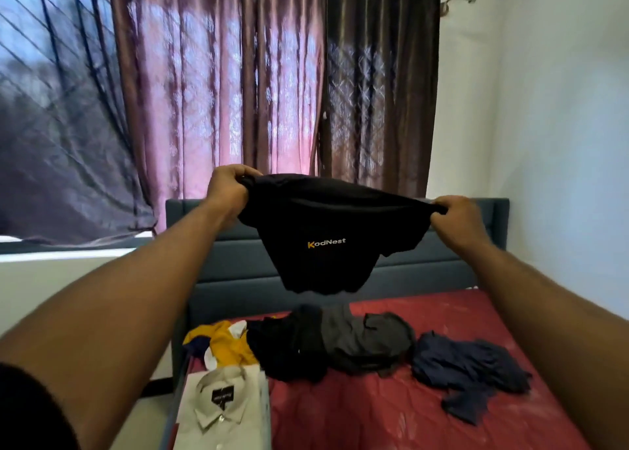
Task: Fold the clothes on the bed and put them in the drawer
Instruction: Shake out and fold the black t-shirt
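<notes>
Your left hand (227, 187) pinches one top corner of the black cotton T-shirt with the KodNest logo (325, 235), and your right hand (454, 215) pinches the other. You hold the shirt up in the air above the red bed (391, 412). It sags in the middle and looks bunched, so if you lay it down like this, the fold may come out crooked. Pull it flat first. The dark grey heap of clothes (343, 342) and the navy blue cloth (471, 364) lie right under it. Drop the shirt there and it may tangle. The folded white collared shirt (223, 412) sits near the bed's edge and could slide off.
</notes>
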Demonstrator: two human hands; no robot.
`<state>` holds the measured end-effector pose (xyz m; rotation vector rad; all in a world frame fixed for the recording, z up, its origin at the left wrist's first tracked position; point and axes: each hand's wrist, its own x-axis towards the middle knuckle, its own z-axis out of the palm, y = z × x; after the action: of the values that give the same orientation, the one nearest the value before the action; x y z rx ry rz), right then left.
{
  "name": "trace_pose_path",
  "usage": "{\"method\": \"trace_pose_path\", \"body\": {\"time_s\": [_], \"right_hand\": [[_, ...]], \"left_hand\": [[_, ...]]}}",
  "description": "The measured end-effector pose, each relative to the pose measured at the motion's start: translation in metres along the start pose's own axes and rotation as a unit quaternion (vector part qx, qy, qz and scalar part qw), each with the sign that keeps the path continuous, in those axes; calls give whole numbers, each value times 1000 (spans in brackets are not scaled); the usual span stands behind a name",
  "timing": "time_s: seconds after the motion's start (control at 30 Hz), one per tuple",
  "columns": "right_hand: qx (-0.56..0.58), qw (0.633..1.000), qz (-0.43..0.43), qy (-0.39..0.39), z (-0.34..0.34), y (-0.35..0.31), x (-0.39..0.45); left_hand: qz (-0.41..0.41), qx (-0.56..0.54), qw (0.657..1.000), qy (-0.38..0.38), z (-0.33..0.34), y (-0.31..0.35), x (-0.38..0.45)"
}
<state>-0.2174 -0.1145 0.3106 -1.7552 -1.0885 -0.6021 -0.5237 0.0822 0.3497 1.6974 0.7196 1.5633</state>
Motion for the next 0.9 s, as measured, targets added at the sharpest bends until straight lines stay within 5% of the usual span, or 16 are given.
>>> {"method": "trace_pose_path", "body": {"time_s": [0.1,0.23,0.37,0.43,0.53,0.6,0.7,0.73,0.9], "right_hand": [[-17,997,3,-69,1,37,-86],[-31,981,61,-183,35,107,-259],[-50,919,171,-352,70,170,-442],[-45,898,195,-391,78,191,-508],[-65,894,199,-397,84,197,-529],[-45,903,182,-388,92,197,-517],[-47,923,140,-356,98,195,-508],[-46,932,124,-338,98,193,-508],[9,964,-49,-261,133,139,-475]], "left_hand": [[8,70,992,-108,-29,-40,-77],[-131,61,968,-203,-51,-155,-222],[-218,120,941,-231,-72,-282,-393],[-182,183,932,-254,-87,-336,-462],[-150,214,919,-296,-107,-358,-511],[-162,247,880,-371,-108,-349,-513],[-159,445,727,-499,-91,-323,-500],[-140,485,700,-505,-79,-312,-498],[-50,504,667,-547,-14,-312,-521]]}}
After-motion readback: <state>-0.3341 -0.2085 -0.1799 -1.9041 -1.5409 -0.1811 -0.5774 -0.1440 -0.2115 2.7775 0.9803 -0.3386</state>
